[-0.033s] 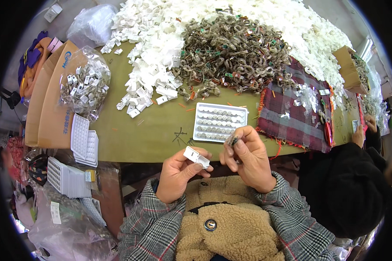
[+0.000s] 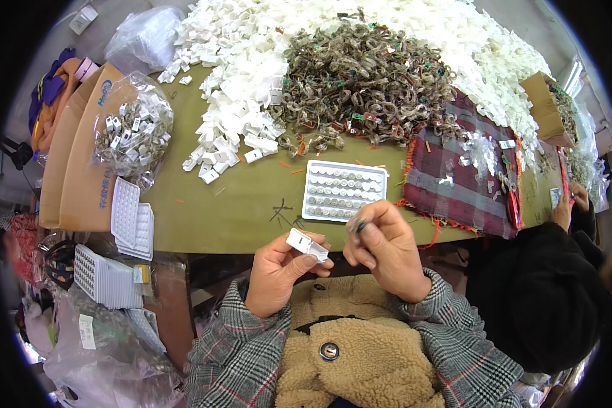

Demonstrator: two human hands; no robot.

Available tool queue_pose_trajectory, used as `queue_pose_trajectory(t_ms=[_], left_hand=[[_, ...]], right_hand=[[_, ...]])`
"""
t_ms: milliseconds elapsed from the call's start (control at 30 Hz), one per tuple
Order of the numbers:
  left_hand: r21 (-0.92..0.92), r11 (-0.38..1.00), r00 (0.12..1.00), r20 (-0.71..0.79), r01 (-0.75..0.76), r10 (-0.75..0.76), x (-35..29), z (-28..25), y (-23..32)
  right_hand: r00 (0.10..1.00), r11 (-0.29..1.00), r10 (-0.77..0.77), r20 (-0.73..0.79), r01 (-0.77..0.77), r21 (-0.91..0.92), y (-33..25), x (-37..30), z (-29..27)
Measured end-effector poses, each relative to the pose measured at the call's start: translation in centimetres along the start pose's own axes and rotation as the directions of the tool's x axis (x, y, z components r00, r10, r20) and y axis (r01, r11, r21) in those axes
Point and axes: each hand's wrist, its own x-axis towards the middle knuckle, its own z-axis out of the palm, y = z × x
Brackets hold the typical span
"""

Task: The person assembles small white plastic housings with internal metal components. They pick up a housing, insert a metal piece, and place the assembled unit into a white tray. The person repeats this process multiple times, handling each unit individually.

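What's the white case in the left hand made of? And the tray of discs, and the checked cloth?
The white case in the left hand looks like hard plastic: smooth, with crisp edges. The tray of discs is probably thin plastic: pale and smooth, with a rim. The checked cloth seems woven and matt, with fraying red threads; fibre is unclear.

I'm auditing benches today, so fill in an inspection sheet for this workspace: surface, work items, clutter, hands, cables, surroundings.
Surface: green tabletop with scattered orange bits.
Work items: white casing; small dark part, details unclear; white tray of round pieces.
Clutter: heap of white pieces; plaid cloth under loose bits.
Hands: left hand holds the casing; right hand pinches the dark part.
Cables: heap of coiled, wire-like strands.
Surroundings: cardboard box at left; co-worker's hand at right.
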Motion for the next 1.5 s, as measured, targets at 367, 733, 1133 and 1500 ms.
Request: queue_pose_trajectory(t_ms=[367,733,1133,1500], left_hand=[[0.157,0.970,0.975,-0.091,-0.187,0.203,0.3,0.0,-1.4],[-0.258,0.966,0.999,-0.050,-0.013,0.000,0.8,-1.1,-1.9],[0.123,0.937,0.939,-0.071,-0.326,0.336,0.2,0.4,-0.6],[0.258,0.900,0.933,0.011,-0.351,0.361,0.0,0.7,-0.8]], right_hand=[[1.000,0.872,-0.009,-0.022,-0.003,-0.489,1.0,-0.5,2.0],[0.870,0.324,-0.234,0.434,0.491,-0.809,0.4,0.5,1.7],[0.984,0.608,-0.145,0.107,0.174,-0.775,-0.2,-0.6,1.5],[0.965,0.486,-0.218,0.148,0.239,-0.841,0.2,-0.6,1.6]])
